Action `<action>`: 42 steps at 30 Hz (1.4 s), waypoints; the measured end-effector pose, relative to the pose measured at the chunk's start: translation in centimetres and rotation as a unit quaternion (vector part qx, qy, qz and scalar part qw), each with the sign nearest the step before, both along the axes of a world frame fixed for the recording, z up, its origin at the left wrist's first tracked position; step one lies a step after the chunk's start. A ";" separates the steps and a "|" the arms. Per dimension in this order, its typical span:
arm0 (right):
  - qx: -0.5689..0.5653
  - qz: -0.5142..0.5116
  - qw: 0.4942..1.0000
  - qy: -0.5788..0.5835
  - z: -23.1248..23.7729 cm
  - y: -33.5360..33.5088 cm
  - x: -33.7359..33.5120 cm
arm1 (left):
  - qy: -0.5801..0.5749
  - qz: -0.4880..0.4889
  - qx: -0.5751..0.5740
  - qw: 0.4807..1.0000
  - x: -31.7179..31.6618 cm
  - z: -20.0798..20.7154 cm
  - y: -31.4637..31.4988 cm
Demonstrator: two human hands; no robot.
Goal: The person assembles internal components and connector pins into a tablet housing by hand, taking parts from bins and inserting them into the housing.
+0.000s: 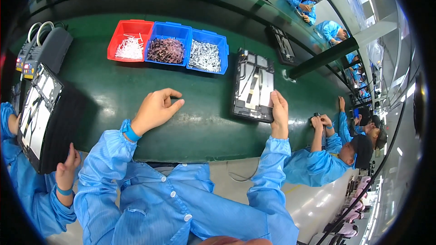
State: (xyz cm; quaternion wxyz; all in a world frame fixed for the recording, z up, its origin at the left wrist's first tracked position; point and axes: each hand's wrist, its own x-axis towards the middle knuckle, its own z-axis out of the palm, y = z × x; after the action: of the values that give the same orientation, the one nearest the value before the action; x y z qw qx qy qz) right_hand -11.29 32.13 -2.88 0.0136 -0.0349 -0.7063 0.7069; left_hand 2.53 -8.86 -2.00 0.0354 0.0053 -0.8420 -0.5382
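Note:
An opened tablet [255, 81] with a black frame, pale battery panels and dark ribbon strips showing is tilted over the right part of the green bench. My right hand [279, 111] is closed on its right edge, thumb on the face; the fingers behind are hidden. To the left, my left hand [156, 111] is over the bench with thumb and forefinger apart and nothing visible between them. Beyond my hands, three bins stand in a row: a red bin [111, 45] of white strips, a blue bin [170, 27] of brownish pieces and a blue bin [223, 47] of small silvery parts.
At the left, another person's hands hold a stack of opened tablets [38, 118] by a grey device [54, 45] with cables. Another tablet [282, 45] lies beside a dark post [322, 59] at the back right. A co-worker [313, 163] works close on my right.

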 end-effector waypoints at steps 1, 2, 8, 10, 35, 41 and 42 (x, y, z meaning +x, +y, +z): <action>0.011 0.002 1.000 -0.026 -1.0 0.7 -0.7 | 0.004 0.006 -0.017 1.000 0.2 -0.5 0.0; 0.023 0.013 0.999 -0.047 -1.3 0.4 -0.8 | 0.006 0.012 -0.034 0.999 0.4 -0.9 0.1; 0.118 0.048 0.991 -0.047 -0.5 0.5 -2.3 | -0.007 0.013 -0.021 1.000 0.5 -1.1 -0.4; 0.317 0.008 0.948 -0.011 -0.5 0.3 -2.7 | -0.014 0.008 -0.020 1.000 0.4 -1.1 -0.4; -0.255 -0.211 0.932 -0.148 0.3 0.1 -26.9 | 0.120 0.007 -0.114 0.986 0.4 -1.2 2.9; -0.272 -0.178 0.934 -0.146 -1.0 0.1 -27.8 | 0.132 0.020 -0.099 0.986 0.6 -1.4 2.7; -0.287 -0.185 0.937 -0.073 -1.4 -0.4 -27.3 | 0.133 0.024 -0.098 0.986 0.6 -1.6 2.7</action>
State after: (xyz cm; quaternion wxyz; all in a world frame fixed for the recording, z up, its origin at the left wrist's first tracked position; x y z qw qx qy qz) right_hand -38.60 31.76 -4.24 0.0824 -0.2191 -0.4535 0.8600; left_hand 3.10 -6.18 -3.62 0.1605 -0.0502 -0.8780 -0.4481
